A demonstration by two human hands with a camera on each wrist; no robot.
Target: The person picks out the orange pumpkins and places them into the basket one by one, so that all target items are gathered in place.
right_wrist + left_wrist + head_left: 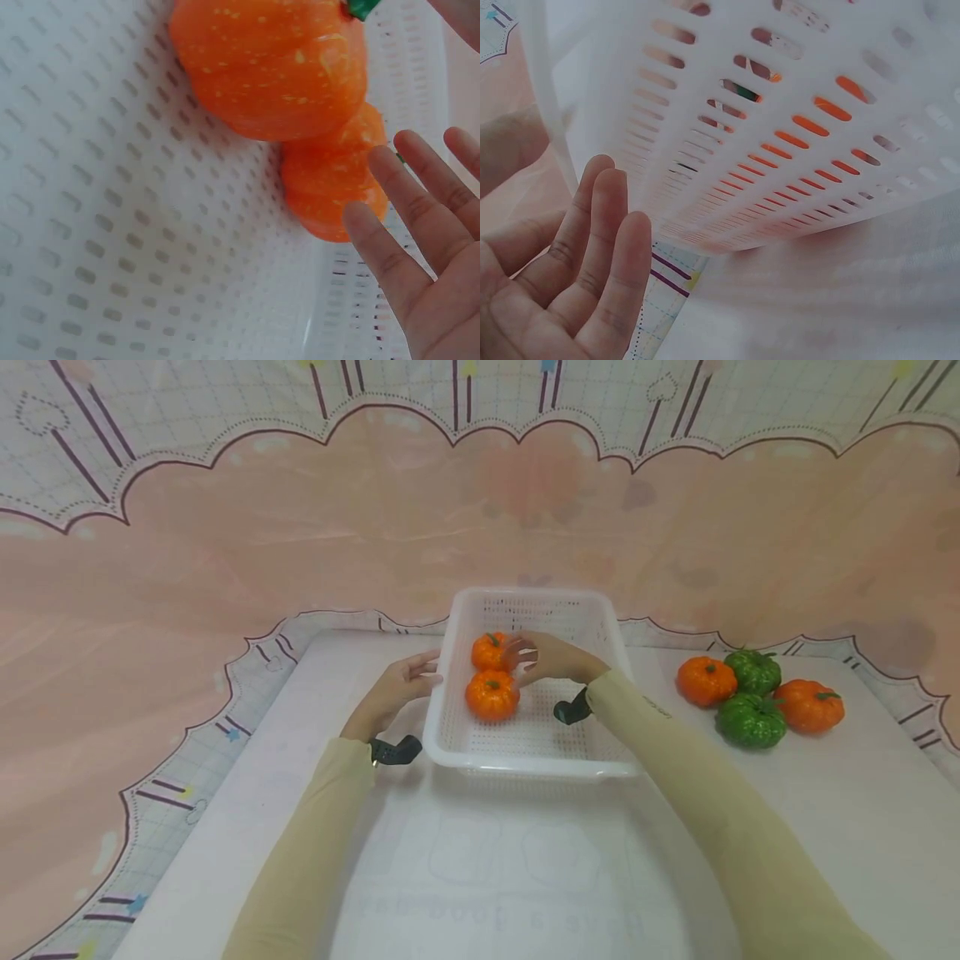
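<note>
A white perforated plastic basket stands on the table with two small orange pumpkins inside, one behind the other, along its left side. My left hand is at the basket's left rim, fingers extended; the left wrist view shows its fingers loosely spread beside the slotted wall. Over the basket, my right hand reaches in from the right, its fingers close to the rear pumpkin. In the right wrist view those fingers are spread and hold nothing, overlapping the farther pumpkin.
To the right of the basket, two more orange pumpkins and two green ribbed ones sit in a cluster on the white table. A patterned pink cloth hangs behind and runs round the table's edges.
</note>
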